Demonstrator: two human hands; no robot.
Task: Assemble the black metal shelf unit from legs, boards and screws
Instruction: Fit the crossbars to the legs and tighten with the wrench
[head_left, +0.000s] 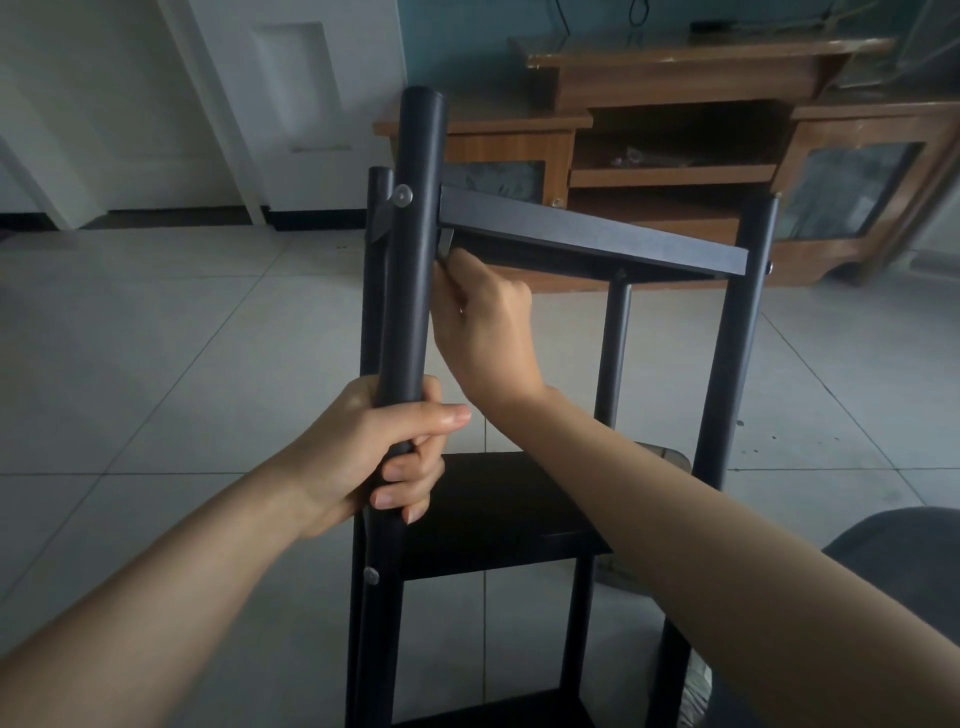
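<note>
Gripping leg (410, 249), left hand (363, 452); right hand (485, 332) pinching bracket (445, 243).

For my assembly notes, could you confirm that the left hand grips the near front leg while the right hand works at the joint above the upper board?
Not quite: in the head view the right hand works at the joint just below the upper board, not above it, fingers at a small bracket. The left hand does grip the near front leg.

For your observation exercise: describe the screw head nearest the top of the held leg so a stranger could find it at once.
Start at the black leg that the left hand grips. Follow it up to where the top board meets it. The screw head is the round silver disc on the leg's left side there, well above the other silver one below the hands.
</note>
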